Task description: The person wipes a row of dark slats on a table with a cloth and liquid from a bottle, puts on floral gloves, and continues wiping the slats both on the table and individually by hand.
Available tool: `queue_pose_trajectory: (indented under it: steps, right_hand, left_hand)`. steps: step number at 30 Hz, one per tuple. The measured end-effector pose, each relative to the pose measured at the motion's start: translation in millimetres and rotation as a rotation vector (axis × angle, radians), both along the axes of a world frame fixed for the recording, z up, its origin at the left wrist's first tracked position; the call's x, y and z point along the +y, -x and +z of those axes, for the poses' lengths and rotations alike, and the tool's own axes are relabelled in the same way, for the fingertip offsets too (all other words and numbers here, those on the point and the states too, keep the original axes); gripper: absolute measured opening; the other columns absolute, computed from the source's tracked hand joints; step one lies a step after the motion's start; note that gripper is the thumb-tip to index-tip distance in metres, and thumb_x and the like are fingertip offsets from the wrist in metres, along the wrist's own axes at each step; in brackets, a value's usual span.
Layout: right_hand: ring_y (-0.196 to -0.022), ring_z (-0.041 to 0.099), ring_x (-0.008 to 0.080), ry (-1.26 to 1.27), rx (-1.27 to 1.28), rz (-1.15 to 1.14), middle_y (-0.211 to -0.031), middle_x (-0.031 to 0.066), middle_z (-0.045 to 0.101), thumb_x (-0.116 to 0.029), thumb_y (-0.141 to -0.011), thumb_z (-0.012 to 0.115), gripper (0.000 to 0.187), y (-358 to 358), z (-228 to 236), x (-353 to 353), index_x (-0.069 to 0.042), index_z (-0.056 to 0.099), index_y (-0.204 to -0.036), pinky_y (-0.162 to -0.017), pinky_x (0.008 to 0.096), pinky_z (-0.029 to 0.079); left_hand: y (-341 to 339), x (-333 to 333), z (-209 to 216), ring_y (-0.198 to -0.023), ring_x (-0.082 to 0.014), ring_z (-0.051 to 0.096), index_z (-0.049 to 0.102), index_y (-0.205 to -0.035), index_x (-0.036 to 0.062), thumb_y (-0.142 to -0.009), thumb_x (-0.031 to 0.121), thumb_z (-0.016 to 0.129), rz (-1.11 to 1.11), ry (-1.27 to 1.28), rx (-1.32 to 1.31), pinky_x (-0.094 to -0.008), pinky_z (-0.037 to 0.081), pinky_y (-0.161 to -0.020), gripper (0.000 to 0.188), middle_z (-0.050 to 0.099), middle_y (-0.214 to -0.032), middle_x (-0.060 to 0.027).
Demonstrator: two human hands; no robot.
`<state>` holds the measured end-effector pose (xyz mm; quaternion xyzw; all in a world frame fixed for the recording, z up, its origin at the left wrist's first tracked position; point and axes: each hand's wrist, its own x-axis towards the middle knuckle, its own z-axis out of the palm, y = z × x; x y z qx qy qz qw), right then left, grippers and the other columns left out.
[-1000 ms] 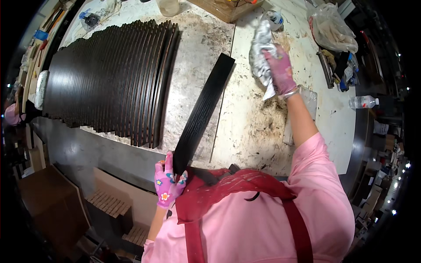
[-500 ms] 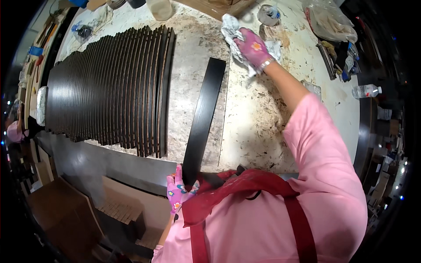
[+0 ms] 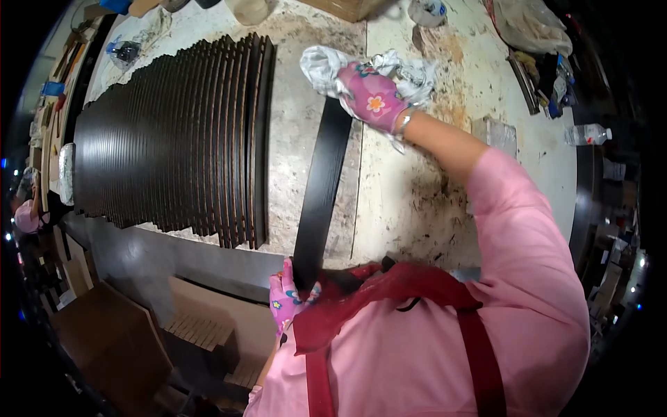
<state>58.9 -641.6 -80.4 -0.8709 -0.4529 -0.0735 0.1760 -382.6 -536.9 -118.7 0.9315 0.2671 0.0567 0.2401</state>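
Observation:
A long, flat black board (image 3: pixel 323 181) lies slightly aslant on the worktable, its near end reaching my body. My left hand (image 3: pixel 285 299), in a pink flowered glove, grips that near end, thumb and fingers on either side. At the board's far end is my right hand (image 3: pixel 374 97), gloved alike, closed over a crumpled white cloth (image 3: pixel 321 68). The cloth bunches out on both sides of the hand and covers the board's far tip. To the left stands a tight row of many similar dark boards (image 3: pixel 174 139), set on edge side by side.
The worktable (image 3: pixel 410 208) is pale and stained. Along its far side are a cardboard box (image 3: pixel 340 7), a tape roll (image 3: pixel 426 12) and a plastic container (image 3: pixel 247 10). Plastic bags (image 3: pixel 531 28), tools and a bottle (image 3: pixel 588 135) lie right. Cartons (image 3: pixel 108 340) stand on the floor lower left.
My right hand has moved left and nearer with the cloth, from the table beyond the board onto the board's far end. My left hand keeps its hold on the near end.

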Motion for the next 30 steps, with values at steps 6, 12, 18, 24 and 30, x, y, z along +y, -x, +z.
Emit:
queue_pose_trajectory:
  steps: [6,12,18,24,30]
  right_hand:
    - [-0.067,0.062,0.0211,0.110,0.313,-0.288,-0.086,0.0153,0.065,-0.028,-0.098,0.046,0.027,-74.7,-2.7,2.0,-0.007,0.056,-0.110,-0.067,0.0387,0.051]
    - [-0.068,0.060,0.0253,-0.034,-0.021,-0.091,-0.077,0.0146,0.060,-0.031,-0.098,0.049,0.029,-3.9,-16.5,-8.3,-0.006,0.060,-0.108,-0.065,0.0383,0.053]
    - [-0.072,0.062,0.0313,0.059,0.499,-0.244,-0.078,0.0185,0.061,-0.021,-0.093,0.050,0.028,-61.1,6.6,-1.2,-0.008,0.050,-0.117,-0.065,0.0419,0.049]
    - [-0.070,0.062,0.0328,-0.020,0.066,-0.112,-0.083,0.0159,0.063,-0.008,-0.087,0.056,0.030,-15.0,-13.5,-11.9,-0.006,0.050,-0.116,-0.067,0.0435,0.052]
    - [-0.069,0.063,0.0227,0.186,0.676,-0.271,-0.082,0.0143,0.061,-0.011,-0.089,0.056,0.023,-37.7,40.1,-5.6,-0.004,0.050,-0.110,-0.056,0.0352,0.053]
  left_hand:
    - [1.9,0.8,-0.3,-0.052,-0.0186,0.046,0.043,-0.104,0.0059,-0.092,0.017,0.062,-0.015,0.104,-0.008,-0.0338,0.042,-0.042,0.025,0.045,-0.084,-0.0098]
    - [-12.3,-1.5,34.9,-0.074,-0.0199,0.054,0.042,-0.137,0.0047,-0.071,0.012,0.080,-0.111,0.071,0.017,-0.0334,0.051,-0.061,0.076,0.046,-0.103,-0.0114]
    - [-2.5,3.0,30.8,-0.092,-0.0385,0.058,0.040,-0.143,0.0101,-0.069,0.034,0.080,-0.006,0.232,0.160,-0.0455,0.050,-0.079,0.087,0.050,-0.109,-0.0205]
    - [-8.0,-4.9,26.3,-0.084,-0.0339,0.058,0.038,-0.144,0.0111,-0.071,0.026,0.079,0.038,0.248,0.157,-0.0434,0.051,-0.070,0.085,0.050,-0.105,-0.0183]
    - [-16.0,-1.9,42.7,-0.076,-0.0318,0.059,0.042,-0.141,0.0100,-0.071,0.021,0.079,-0.037,0.115,0.050,-0.0420,0.051,-0.064,0.081,0.051,-0.104,-0.0160]
